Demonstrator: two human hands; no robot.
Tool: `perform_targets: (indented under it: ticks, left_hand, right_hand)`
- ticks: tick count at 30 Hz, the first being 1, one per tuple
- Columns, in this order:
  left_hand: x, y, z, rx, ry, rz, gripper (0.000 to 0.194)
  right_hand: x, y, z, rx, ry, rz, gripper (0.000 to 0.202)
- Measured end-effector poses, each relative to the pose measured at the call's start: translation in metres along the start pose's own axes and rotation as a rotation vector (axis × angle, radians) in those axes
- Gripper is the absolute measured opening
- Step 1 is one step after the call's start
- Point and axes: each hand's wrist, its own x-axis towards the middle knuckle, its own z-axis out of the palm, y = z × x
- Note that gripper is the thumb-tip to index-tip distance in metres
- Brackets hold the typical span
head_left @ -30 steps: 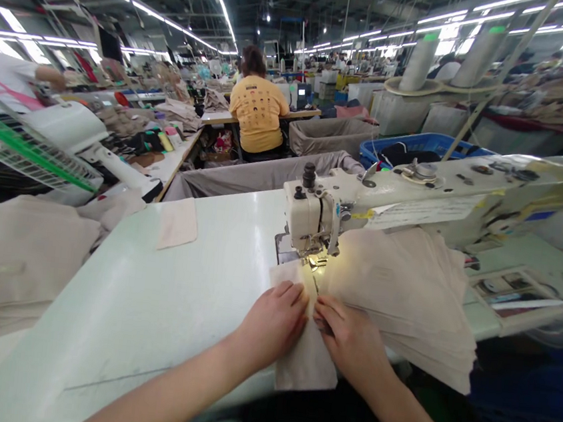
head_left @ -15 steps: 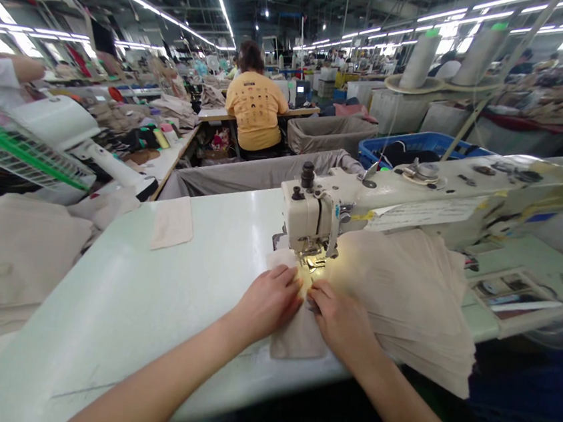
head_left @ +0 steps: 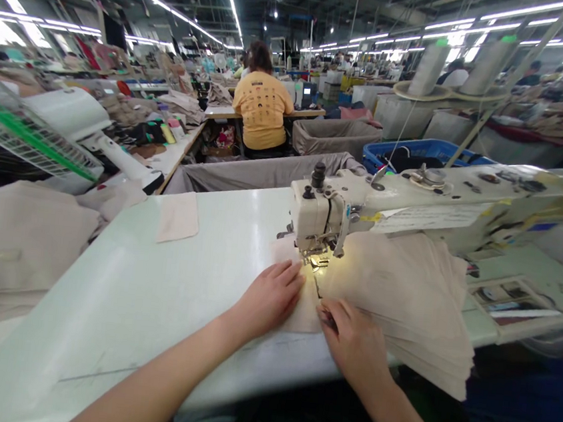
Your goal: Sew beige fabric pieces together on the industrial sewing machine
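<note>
My left hand (head_left: 273, 294) lies on a small beige fabric piece (head_left: 303, 317), its fingers stretched out toward the presser foot (head_left: 317, 263) of the sewing machine (head_left: 316, 214). To the right, my right hand (head_left: 352, 332) is closed in a pinch near the fabric's right edge. Something small and dark shows within its curled fingers; its kind is hidden. A thin dark line runs from the fingertips toward the lit foot, and I cannot tell whether it is a tool or an edge. The fabric's far end lies under the machine head.
A fanned stack of beige pieces (head_left: 403, 298) lies right of the foot. One loose piece (head_left: 179, 218) is at the table's far left. More beige fabric (head_left: 16, 250) is heaped at left beside a white fan (head_left: 68, 111). A person in yellow (head_left: 260, 111) sits ahead.
The fabric piece has moved forward under the foot, with less of it toward me. My right hand has drawn back and right, away from my left. The view has shifted slightly.
</note>
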Motion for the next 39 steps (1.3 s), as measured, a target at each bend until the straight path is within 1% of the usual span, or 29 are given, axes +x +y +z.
perform_targets:
  ticks: [3, 8, 13, 19, 21, 24, 26, 29, 30, 32, 34, 35, 37, 39]
  left_hand:
    - [-0.01, 0.01, -0.001, -0.028, -0.005, 0.024, 0.029]
    - [-0.015, 0.015, -0.003, -0.037, -0.012, 0.017, 0.033]
    - [-0.017, 0.016, 0.001, -0.009, 0.001, 0.023, 0.035]
    - [-0.019, 0.019, 0.005, 0.036, -0.039, -0.003, 0.051]
    - [-0.019, 0.018, 0.003, 0.05, -0.05, -0.01, 0.052]
    - [-0.025, 0.013, -0.002, 0.063, -0.079, -0.02, 0.052]
    - [-0.034, 0.012, -0.009, 0.067, -0.093, -0.026, 0.053]
    - [-0.048, 0.019, -0.024, 0.054, -0.113, -0.043, 0.059]
    - [-0.051, 0.023, -0.028, 0.047, -0.141, -0.049, 0.058]
    - [-0.052, 0.029, -0.033, 0.042, -0.239, -0.071, 0.045]
    - [-0.046, 0.025, -0.031, 0.081, -0.316, -0.122, 0.031]
    - [-0.042, 0.019, -0.027, 0.118, -0.32, -0.163, 0.029]
    - [-0.031, 0.001, -0.017, 0.208, -0.211, -0.251, 0.036]
    - [-0.023, -0.02, -0.005, 0.243, -0.049, -0.331, 0.038]
  right_hand:
    - [-0.01, 0.005, 0.007, 0.06, 0.07, -0.065, 0.018]
    - [-0.01, 0.006, 0.013, 0.083, 0.111, -0.085, 0.018]
    - [-0.011, 0.008, 0.017, 0.111, 0.099, -0.094, 0.017]
    - [-0.012, 0.008, 0.02, 0.098, 0.07, -0.072, 0.017]
    - [-0.012, 0.007, 0.019, 0.094, 0.074, -0.068, 0.018]
    - [-0.011, 0.006, 0.017, 0.098, 0.081, -0.065, 0.019]
    - [-0.011, 0.006, 0.015, 0.1, 0.082, -0.069, 0.021]
    - [-0.012, 0.007, 0.015, 0.089, 0.079, -0.082, 0.021]
    - [-0.012, 0.008, 0.016, 0.084, 0.078, -0.082, 0.021]
    - [-0.012, 0.008, 0.017, 0.078, 0.075, -0.078, 0.019]
    - [-0.011, 0.006, 0.016, 0.084, 0.065, -0.067, 0.018]
    - [-0.01, 0.005, 0.014, 0.091, 0.055, -0.06, 0.018]
    - [-0.008, 0.004, 0.008, 0.107, 0.018, -0.053, 0.02]
    - [-0.005, 0.007, -0.001, 0.106, -0.015, -0.051, 0.021]
